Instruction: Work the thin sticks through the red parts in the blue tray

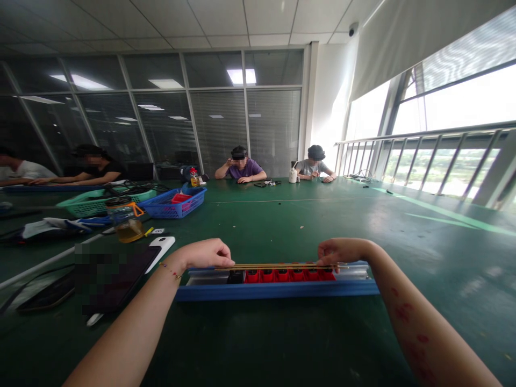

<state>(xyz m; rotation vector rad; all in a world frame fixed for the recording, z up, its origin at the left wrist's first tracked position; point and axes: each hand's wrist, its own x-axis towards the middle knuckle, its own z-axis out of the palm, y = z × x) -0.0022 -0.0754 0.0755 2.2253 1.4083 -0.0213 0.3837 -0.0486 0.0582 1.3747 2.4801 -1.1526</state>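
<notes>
A long blue rail-like tray [278, 290] lies across the green table in front of me. Several red blocks [282, 276] sit in a row inside it, with a black piece [236, 277] at their left end. Thin brass-coloured rods [274, 266] run lengthwise above the blocks. My left hand [212, 253] pinches the rods near their left end, fingers closed. Near their right end my right hand [335, 252] has its fingers closed on them too. Both hands are over the tray's far edge.
To the left on the green table [258, 220] are a dark tablet [121, 274], a jar with orange handle [127, 220], a blue basket [175, 204] and a green basket [86, 203]. Several people sit at the far side and far left. A white bottle [292, 174] stands far back.
</notes>
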